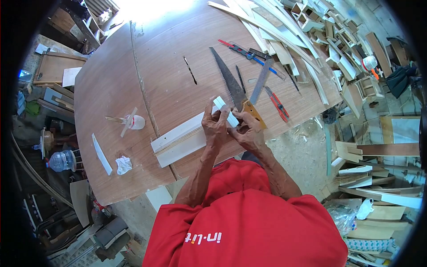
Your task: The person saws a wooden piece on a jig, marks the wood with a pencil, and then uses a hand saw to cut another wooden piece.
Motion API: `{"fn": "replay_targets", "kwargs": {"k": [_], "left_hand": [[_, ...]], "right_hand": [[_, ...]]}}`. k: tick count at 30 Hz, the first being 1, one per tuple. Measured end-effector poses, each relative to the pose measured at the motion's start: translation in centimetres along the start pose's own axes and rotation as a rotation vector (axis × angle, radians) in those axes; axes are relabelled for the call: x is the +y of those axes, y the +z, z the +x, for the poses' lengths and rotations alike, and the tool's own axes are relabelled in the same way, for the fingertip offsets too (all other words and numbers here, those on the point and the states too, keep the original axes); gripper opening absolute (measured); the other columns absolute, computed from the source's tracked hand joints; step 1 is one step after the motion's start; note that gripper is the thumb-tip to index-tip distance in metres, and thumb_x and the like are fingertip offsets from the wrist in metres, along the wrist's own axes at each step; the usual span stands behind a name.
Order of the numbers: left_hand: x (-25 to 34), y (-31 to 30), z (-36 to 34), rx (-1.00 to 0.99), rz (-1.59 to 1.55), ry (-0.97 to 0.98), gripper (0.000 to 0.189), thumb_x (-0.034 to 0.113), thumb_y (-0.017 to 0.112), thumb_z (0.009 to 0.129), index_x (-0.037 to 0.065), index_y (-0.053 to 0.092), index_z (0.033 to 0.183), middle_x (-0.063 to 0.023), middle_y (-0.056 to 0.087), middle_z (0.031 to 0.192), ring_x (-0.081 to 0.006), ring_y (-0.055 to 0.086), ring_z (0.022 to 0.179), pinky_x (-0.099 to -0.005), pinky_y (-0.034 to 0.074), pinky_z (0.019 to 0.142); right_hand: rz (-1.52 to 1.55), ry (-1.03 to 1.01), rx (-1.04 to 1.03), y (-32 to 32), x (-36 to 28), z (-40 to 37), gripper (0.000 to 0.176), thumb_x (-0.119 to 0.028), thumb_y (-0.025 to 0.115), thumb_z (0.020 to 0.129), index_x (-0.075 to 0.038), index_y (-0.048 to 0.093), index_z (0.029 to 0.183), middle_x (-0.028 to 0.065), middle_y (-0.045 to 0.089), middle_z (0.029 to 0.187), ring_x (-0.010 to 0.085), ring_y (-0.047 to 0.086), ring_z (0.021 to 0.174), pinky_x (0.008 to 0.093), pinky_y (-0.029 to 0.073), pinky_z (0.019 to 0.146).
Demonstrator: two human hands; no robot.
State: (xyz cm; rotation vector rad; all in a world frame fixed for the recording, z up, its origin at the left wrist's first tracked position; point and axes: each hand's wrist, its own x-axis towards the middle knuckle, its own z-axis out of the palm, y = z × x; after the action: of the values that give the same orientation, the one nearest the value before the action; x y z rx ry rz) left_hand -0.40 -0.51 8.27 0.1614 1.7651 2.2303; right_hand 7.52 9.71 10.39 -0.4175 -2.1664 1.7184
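Here, beside the wooden-handled steel handsaw (pixel 227 76), the left hand (pixel 215 129) pinches a small white rectangular strip (pixel 232 119), whose near end the right hand (pixel 250 134) seemingly pinches too.

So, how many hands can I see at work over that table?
2: the left hand, around the small white piece, and the right hand, at the piece's lower end, near the saw. No other hands show.

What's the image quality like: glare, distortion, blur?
Head view: glare washes out the table's far edge; head view: wide-angle distortion bows the table's outline, with black rounding off the frame corners; head view: the saw, left hand and right hand look fairly sharp, no obvious motion blur.
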Motion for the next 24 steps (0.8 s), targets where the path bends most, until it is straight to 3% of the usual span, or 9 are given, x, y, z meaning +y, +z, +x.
{"fn": "replay_targets", "kwargs": {"k": [2, 7, 9, 14, 17, 19, 22, 24], "left_hand": [[-0.1, 0.2, -0.1, 0.006, -0.049, -0.009, 0.05, 0.006, 0.059, 0.095, 0.006, 0.041, 0.142, -0.0155, 0.07, 0.098, -0.0159, 0.068, 0.086, -0.0282, 0.056, 0.073], [0.9, 0.3, -0.3, 0.041, -0.113, -0.043, 0.046, 0.014, 0.06, 0.095, 0.003, 0.043, 0.137, -0.0145, 0.07, 0.091, -0.0157, 0.068, 0.082, -0.0278, 0.055, 0.068], [1.5, -0.5, -0.1, 0.085, 0.236, -0.161, 0.036, 0.02, 0.063, 0.094, 0.0, 0.052, 0.122, -0.011, 0.07, 0.082, -0.0105, 0.065, 0.071, -0.0244, 0.049, 0.054], [1.6, -1.7, 0.6, 0.101, 0.183, -0.315, 0.029, 0.026, 0.065, 0.093, 0.001, 0.059, 0.105, -0.0108, 0.069, 0.079, -0.0165, 0.068, 0.062, -0.0251, 0.05, 0.05], [0.7, -2.3, 0.8, 0.125, -0.039, -0.391, 0.026, 0.026, 0.064, 0.094, 0.001, 0.058, 0.101, -0.0107, 0.068, 0.082, -0.0175, 0.069, 0.066, -0.0269, 0.054, 0.053], [0.6, -2.3, 0.9, 0.181, -0.273, -0.407, 0.023, 0.025, 0.061, 0.096, 0.002, 0.057, 0.098, -0.0109, 0.067, 0.085, -0.0188, 0.069, 0.07, -0.0291, 0.058, 0.057], [1.4, -1.9, 0.6, 0.213, -0.297, -0.479, 0.021, 0.023, 0.058, 0.097, 0.003, 0.056, 0.102, -0.0098, 0.066, 0.087, -0.0186, 0.067, 0.075, -0.032, 0.058, 0.067], [1.1, -2.0, 0.5, 0.21, -0.3, -0.452, 0.022, 0.023, 0.059, 0.097, 0.002, 0.055, 0.103, -0.01, 0.065, 0.086, -0.0187, 0.068, 0.073, -0.0315, 0.059, 0.064]], "right_hand": [[-0.145, -0.045, -0.02, 0.0, 0.2, 0.2, 0.038, -0.009, 0.077, 0.076, -0.002, 0.065, 0.111, 0.0094, 0.065, 0.093, 0.0147, 0.063, 0.077, 0.0272, 0.052, 0.067], [-0.323, -0.432, 0.048, -0.2, 1.8, 0.9, 0.041, -0.007, 0.075, 0.071, -0.006, 0.066, 0.111, 0.0087, 0.063, 0.092, 0.0262, 0.062, 0.081, 0.0362, 0.053, 0.07], [-0.401, -0.455, 0.01, -0.4, 1.6, 0.9, 0.042, -0.006, 0.075, 0.07, -0.008, 0.066, 0.111, 0.008, 0.063, 0.093, 0.0269, 0.062, 0.084, 0.0375, 0.052, 0.072], [-0.527, -0.475, -0.099, -1.0, 1.5, 1.3, 0.041, -0.005, 0.074, 0.072, -0.012, 0.067, 0.111, 0.0069, 0.064, 0.094, 0.0286, 0.061, 0.091, 0.0387, 0.052, 0.076], [-0.275, -0.351, 0.021, 0.0, 0.8, 1.4, 0.035, -0.005, 0.074, 0.077, -0.009, 0.066, 0.111, 0.0054, 0.064, 0.094, 0.0227, 0.063, 0.087, 0.0344, 0.053, 0.072], [0.183, 0.112, 0.084, 0.3, -0.1, 0.9, 0.03, -0.006, 0.074, 0.081, -0.004, 0.065, 0.11, 0.0033, 0.065, 0.091, 0.014, 0.063, 0.082, 0.0282, 0.053, 0.069], [0.239, 0.157, -0.013, 0.3, 0.7, 0.7, 0.029, -0.007, 0.074, 0.082, -0.002, 0.065, 0.108, 0.0021, 0.065, 0.088, 0.0087, 0.063, 0.078, 0.0241, 0.053, 0.068], [0.247, 0.185, 0.007, 0.4, 0.8, 0.6, 0.029, -0.008, 0.074, 0.081, -0.002, 0.066, 0.109, 0.002, 0.065, 0.087, 0.009, 0.063, 0.078, 0.0241, 0.053, 0.069]]}}
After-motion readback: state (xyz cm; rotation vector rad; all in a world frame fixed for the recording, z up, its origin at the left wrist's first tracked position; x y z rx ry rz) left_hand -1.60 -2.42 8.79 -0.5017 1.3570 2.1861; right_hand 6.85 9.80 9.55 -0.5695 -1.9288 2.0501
